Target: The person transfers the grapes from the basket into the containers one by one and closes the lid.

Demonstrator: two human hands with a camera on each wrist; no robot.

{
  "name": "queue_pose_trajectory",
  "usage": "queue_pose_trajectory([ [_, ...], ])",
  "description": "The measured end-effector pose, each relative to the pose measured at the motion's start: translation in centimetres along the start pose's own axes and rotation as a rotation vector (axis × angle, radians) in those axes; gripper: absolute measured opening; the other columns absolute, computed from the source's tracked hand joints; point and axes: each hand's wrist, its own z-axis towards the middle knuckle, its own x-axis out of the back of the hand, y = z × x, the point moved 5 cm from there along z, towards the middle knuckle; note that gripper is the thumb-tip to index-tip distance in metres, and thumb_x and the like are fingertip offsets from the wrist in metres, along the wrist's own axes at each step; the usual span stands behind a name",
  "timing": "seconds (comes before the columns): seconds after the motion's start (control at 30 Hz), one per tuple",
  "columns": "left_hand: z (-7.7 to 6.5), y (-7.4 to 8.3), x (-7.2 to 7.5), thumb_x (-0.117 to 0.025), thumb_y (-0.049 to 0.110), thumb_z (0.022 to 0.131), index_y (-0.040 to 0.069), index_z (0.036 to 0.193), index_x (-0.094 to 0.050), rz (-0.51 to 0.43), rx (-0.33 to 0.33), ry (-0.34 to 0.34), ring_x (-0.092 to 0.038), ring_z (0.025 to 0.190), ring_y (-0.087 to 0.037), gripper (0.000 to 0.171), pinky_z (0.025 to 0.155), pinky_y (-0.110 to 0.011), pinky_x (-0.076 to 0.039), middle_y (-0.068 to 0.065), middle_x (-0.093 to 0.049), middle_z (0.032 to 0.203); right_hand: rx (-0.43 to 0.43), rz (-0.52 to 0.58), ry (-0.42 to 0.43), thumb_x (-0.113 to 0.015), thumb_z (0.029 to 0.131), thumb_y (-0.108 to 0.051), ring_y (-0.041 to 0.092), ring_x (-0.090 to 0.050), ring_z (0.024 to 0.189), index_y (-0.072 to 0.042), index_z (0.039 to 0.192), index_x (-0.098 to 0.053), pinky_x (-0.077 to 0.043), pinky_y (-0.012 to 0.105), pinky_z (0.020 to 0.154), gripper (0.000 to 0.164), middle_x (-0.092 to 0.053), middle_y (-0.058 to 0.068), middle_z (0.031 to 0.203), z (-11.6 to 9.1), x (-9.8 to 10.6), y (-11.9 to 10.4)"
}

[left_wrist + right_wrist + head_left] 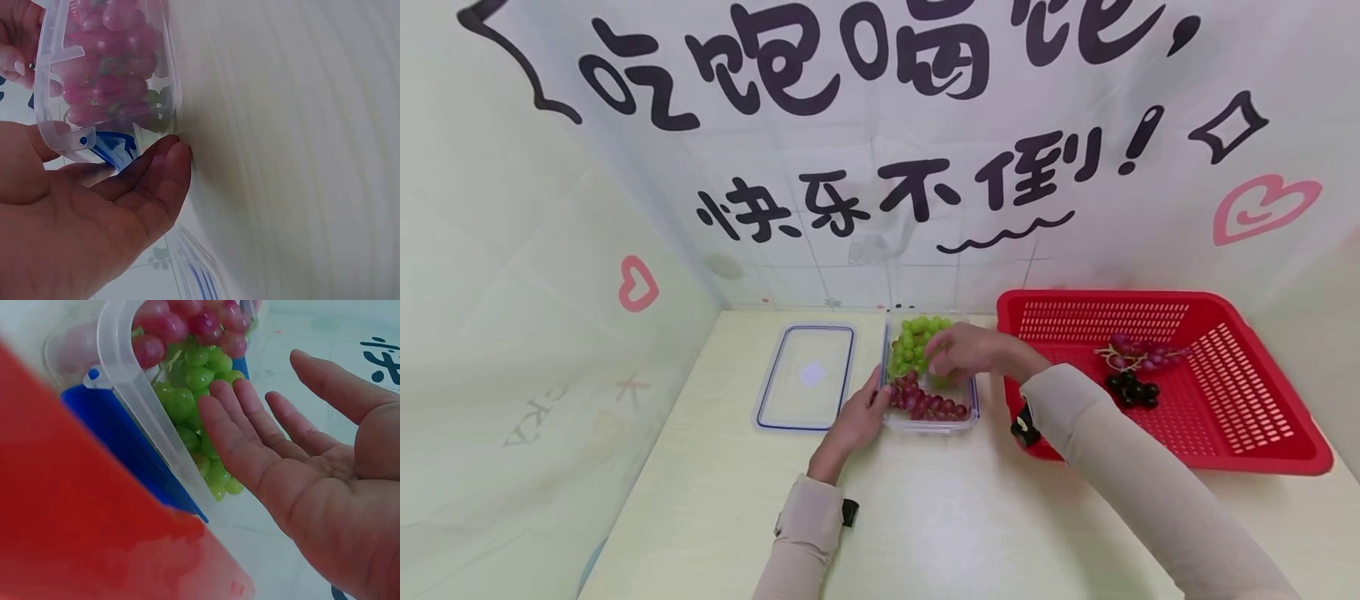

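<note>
A clear plastic food container (931, 427) with blue-edged sides holds a bunch of green grapes (913, 343) at the back and a bunch of red grapes (931, 407) at the front. My left hand (857, 422) grips the container's left front corner, thumb at the rim and fingers along the outer wall. Over the container, my right hand (966, 350) is at the green grapes. In the right wrist view its fingers (240, 434) are extended and slightly bent, with nothing held, the tips by the green grapes. Whether they touch is unclear.
A clear lid with a blue seal (805, 379) lies left of the container. To the right stands a red perforated basket (1157, 457), holding purple grapes (1138, 354) and black grapes (1131, 390). A wall sheet with printed lettering (917, 187) rises behind the table.
</note>
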Motion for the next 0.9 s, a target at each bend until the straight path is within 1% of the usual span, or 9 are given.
queue_pose_trajectory([
  [0.1, 0.0, -0.1, -0.1, -0.034, 0.033, 0.109, 0.009, 0.159, -0.018, 0.008, 0.000, 0.003, -0.037, 0.140, -0.043, 0.058, 0.114, -0.055, -0.031, -0.027, -0.038, 0.152, 0.018, 0.031, -0.006, -0.062, 0.096, -0.011, 0.035, -0.058, 0.120, 0.001, 0.139, -0.052, -0.048, 0.049, 0.102, 0.046, -0.055, 0.019, 0.135, -0.3, 0.6, 0.1],
  [0.23, 0.0, -0.1, -0.1, -0.034, 0.034, 0.109, 0.010, 0.159, -0.019, 0.020, 0.008, 0.008, -0.036, 0.141, -0.043, 0.058, 0.115, -0.054, -0.030, -0.026, -0.037, 0.153, 0.042, 0.073, 0.001, -0.061, 0.098, -0.012, 0.038, -0.056, 0.123, 0.003, 0.142, -0.048, -0.047, 0.050, 0.102, 0.048, -0.053, 0.022, 0.137, -0.7, 1.7, 0.6],
  [0.4, 0.0, -0.1, -0.1, -0.034, 0.033, 0.109, 0.010, 0.159, -0.019, 0.022, 0.004, 0.008, -0.033, 0.142, -0.043, 0.057, 0.115, -0.055, -0.029, -0.026, -0.036, 0.154, 0.054, 0.137, 0.039, -0.063, 0.096, -0.015, 0.040, -0.054, 0.126, 0.001, 0.140, -0.047, -0.046, 0.050, 0.103, 0.049, -0.052, 0.022, 0.137, -1.6, 3.5, 1.5],
  [0.5, 0.0, -0.1, -0.1, -0.034, 0.033, 0.109, 0.010, 0.159, -0.019, 0.016, 0.006, 0.007, -0.033, 0.142, -0.043, 0.058, 0.115, -0.055, -0.029, -0.025, -0.036, 0.154, 0.048, 0.169, 0.078, -0.067, 0.094, -0.018, 0.037, -0.057, 0.124, -0.002, 0.139, -0.049, -0.048, 0.048, 0.102, 0.051, -0.053, 0.020, 0.138, -2.3, 4.7, 2.1],
  [0.67, 0.0, -0.1, -0.1, -0.034, 0.033, 0.109, 0.009, 0.159, -0.019, 0.020, 0.004, 0.001, -0.033, 0.142, -0.044, 0.058, 0.115, -0.055, -0.029, -0.026, -0.035, 0.154, 0.037, 0.235, 0.156, -0.068, 0.093, -0.015, 0.030, -0.061, 0.116, -0.004, 0.139, -0.048, -0.053, 0.041, 0.096, 0.051, -0.053, 0.021, 0.139, -3.5, 7.0, 3.2],
  [0.8, -0.1, -0.1, 0.0, -0.033, 0.033, 0.109, 0.009, 0.159, -0.018, 0.019, 0.003, -0.001, -0.032, 0.142, -0.044, 0.058, 0.115, -0.055, -0.028, -0.027, -0.035, 0.154, 0.028, 0.267, 0.208, -0.068, 0.093, -0.015, 0.029, -0.061, 0.116, -0.003, 0.139, -0.048, -0.052, 0.043, 0.098, 0.052, -0.053, 0.022, 0.137, -4.4, 8.7, 4.3],
  [0.9, 0.0, -0.2, 0.0, -0.033, 0.034, 0.109, 0.008, 0.159, -0.018, 0.016, -0.001, 0.000, -0.032, 0.142, -0.044, 0.058, 0.116, -0.055, -0.027, -0.027, -0.034, 0.154, 0.023, 0.287, 0.233, -0.068, 0.094, -0.019, 0.034, -0.056, 0.122, -0.003, 0.142, -0.047, -0.050, 0.045, 0.101, 0.055, -0.051, 0.020, 0.139, -5.3, 9.7, 5.1],
])
